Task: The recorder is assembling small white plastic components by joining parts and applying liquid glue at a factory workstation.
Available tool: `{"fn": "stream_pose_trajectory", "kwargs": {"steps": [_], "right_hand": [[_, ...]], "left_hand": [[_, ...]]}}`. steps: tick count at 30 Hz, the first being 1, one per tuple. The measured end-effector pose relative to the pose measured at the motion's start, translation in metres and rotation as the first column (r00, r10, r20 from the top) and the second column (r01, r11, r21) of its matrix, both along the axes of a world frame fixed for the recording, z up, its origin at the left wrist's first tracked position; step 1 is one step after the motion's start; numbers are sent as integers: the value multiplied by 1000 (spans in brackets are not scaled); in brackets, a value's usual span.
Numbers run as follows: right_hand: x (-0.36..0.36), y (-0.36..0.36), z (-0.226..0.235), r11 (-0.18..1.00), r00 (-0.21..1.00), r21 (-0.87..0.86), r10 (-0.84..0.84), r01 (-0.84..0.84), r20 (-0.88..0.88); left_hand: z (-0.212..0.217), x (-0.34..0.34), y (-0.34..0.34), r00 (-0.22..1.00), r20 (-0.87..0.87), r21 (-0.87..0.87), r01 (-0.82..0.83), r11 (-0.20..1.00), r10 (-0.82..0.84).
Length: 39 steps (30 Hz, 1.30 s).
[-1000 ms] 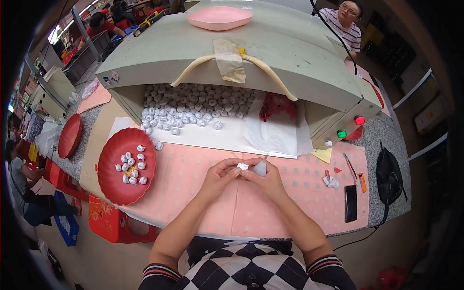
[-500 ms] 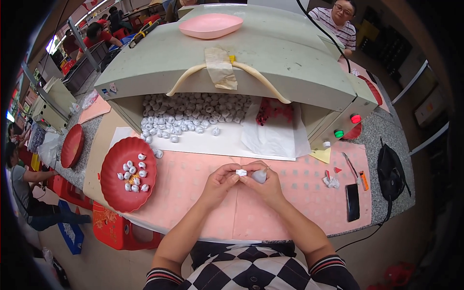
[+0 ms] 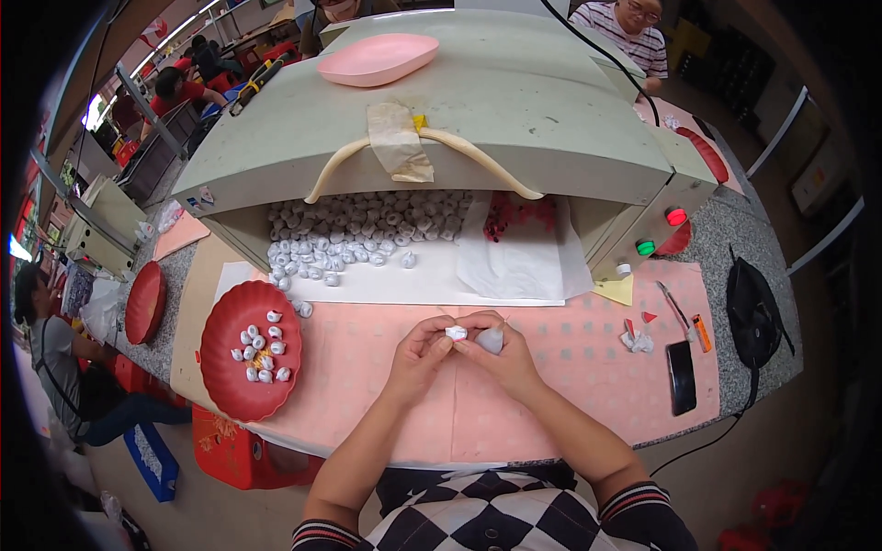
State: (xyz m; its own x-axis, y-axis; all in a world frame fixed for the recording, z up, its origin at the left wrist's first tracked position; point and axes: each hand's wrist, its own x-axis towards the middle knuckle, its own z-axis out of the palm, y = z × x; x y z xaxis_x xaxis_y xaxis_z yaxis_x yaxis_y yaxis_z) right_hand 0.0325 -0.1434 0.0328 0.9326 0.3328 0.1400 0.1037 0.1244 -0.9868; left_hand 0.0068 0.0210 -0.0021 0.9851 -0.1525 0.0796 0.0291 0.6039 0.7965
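Over the pink mat, my left hand (image 3: 421, 356) is closed, pinching a small white rounded piece (image 3: 456, 333) between thumb and fingers. My right hand (image 3: 511, 364) meets it there, thumb tip and fingers at the piece's other side. Tucked in the right hand's curled fingers is a small translucent squeeze bottle (image 3: 491, 341) with a thin tip. To the left, a red scalloped dish (image 3: 230, 344) holds several similar white pieces (image 3: 258, 342). What detail my fingertips touch on the piece is too small to make out.
A grey metal box (image 3: 514, 101) with an open front covers many white pieces (image 3: 367, 220). Right of my hands lie a phone (image 3: 681, 377), an orange cutter (image 3: 702, 333), tweezers (image 3: 673, 304) and crumpled white tissue (image 3: 637, 342). Red stool (image 3: 230, 450) below left; people sit beyond.
The view has shifted slightly, so the box and dish sit a little differently in the picture. Both hands stay together at the white piece, which appears slightly turned.
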Motion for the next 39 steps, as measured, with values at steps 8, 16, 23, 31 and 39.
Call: {"fn": "stream_pose_trajectory", "kwargs": {"steps": [8,16,23,31,39], "right_hand": [[1,-1,2,1000,1000,-11,22,-22,-18],[2,-4,5,999,999,-6,32,-32,-34],[2,2,-2,997,994,76,39,-31,-104],[0,6,-20,980,984,183,106,-80,-141],[2,-4,-8,989,957,137,98,-62,-273]], "left_hand": [[-2,1,3,1000,-23,13,16,1000,-16],[0,0,0,999,19,8,34,999,-35],[-1,-2,4,1000,4,61,21,998,-21],[2,-6,3,998,20,-5,56,998,-56],[56,-22,49,922,261,572,-387,723,286]]}}
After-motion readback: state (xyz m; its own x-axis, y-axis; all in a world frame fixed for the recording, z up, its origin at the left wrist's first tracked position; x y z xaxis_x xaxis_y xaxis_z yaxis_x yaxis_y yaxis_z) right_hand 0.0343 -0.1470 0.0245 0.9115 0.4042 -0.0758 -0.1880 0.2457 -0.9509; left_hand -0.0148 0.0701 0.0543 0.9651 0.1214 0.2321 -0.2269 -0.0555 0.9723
